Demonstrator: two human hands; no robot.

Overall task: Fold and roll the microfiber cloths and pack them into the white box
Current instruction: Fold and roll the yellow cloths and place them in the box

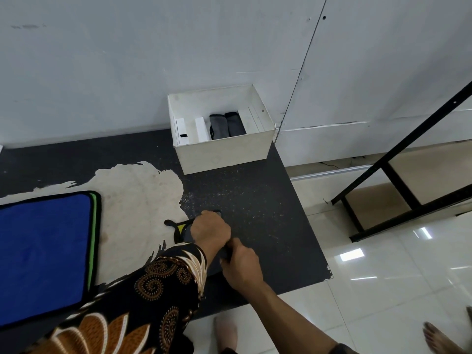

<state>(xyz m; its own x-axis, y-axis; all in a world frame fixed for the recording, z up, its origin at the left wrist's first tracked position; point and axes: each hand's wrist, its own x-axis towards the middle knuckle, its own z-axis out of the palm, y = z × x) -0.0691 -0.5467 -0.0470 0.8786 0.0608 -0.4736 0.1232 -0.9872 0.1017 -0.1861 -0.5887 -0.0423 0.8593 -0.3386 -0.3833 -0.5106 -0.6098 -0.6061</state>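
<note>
Fingers (213, 216) of my left hand (210, 227) curl over the dark cloth (186, 236), and my right hand (241, 264) grips its near end, probably to keep the roll tight. The white box (222, 154), well apart by the wall, already holds two rolled cloths (227, 125).

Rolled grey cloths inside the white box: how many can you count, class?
2. One rolled grey microfiber cloth sits mid-box; the second rolled cloth lies against its right side. The white cardboard box's front wall may hide others.
</note>
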